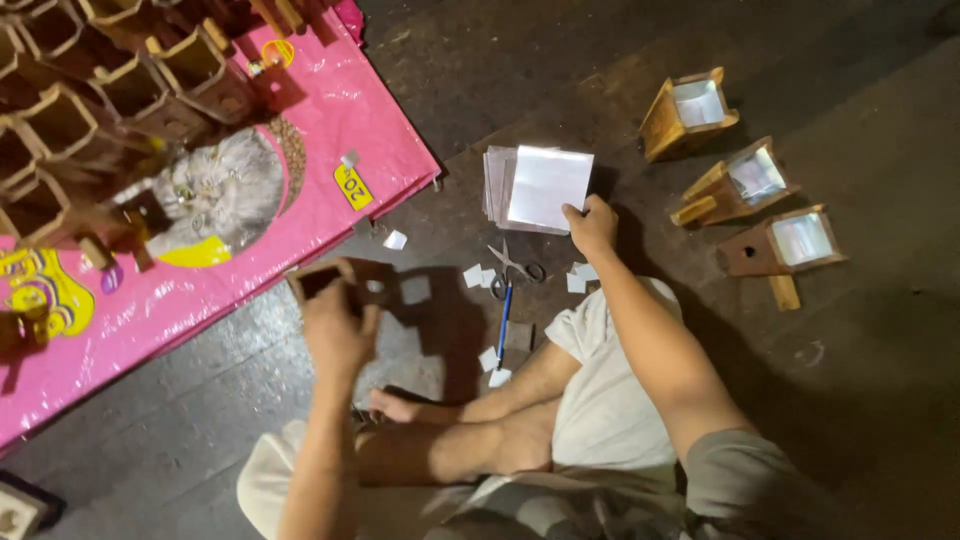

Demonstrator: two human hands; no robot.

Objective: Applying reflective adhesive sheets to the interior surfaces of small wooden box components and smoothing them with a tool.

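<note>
dark floor (860,400), pink sheet (330,130), scissors (512,268)

- The person sits cross-legged on the floor (860,380), at the near edge of the view.
- A plastic sheet (200,290) lies on the floor to the left; many wooden boxes (100,90) stand on its far left part.
- The left hand (335,325) holds a wooden box (335,280) up, just right of the sheet's edge.
- A stack of square sheets (540,185) lies on the floor ahead; the right hand (592,225) rests on its near right corner.
- Scissors (515,268) lie just nearer than the stack, with a pen (504,322) nearer still.
- Small paper pieces (480,278) lie scattered around the scissors and pen.
- Three wooden boxes (745,185) lie in a row to the right of the stack, well apart from it.
</note>
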